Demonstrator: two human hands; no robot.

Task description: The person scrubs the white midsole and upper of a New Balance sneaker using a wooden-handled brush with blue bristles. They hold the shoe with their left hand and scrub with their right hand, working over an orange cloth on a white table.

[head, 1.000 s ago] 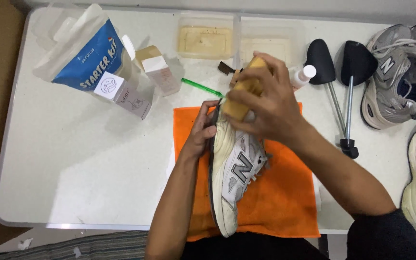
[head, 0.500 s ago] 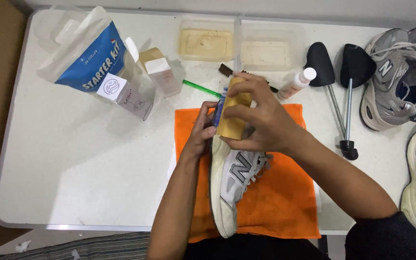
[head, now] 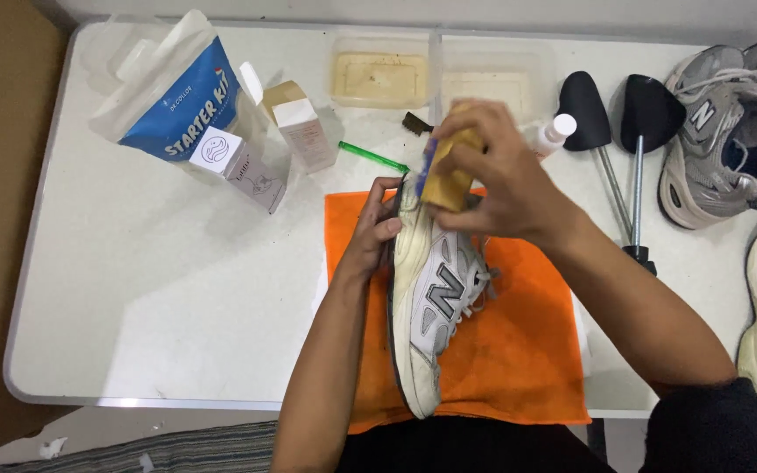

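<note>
Holding a grey-and-white sneaker (head: 431,307) on its side over the orange cloth (head: 519,350), we steady its toe end with our left hand (head: 374,236) — fingers curled against the sole. Our right hand (head: 501,188) is clamped on a wooden brush (head: 449,175), pressed to the toe at about 12 o'clock of the shoe. On the white table (head: 133,289), a green toothbrush (head: 374,158) lies at 11 o'clock — two black shoe trees (head: 615,131) at 2 o'clock.
</note>
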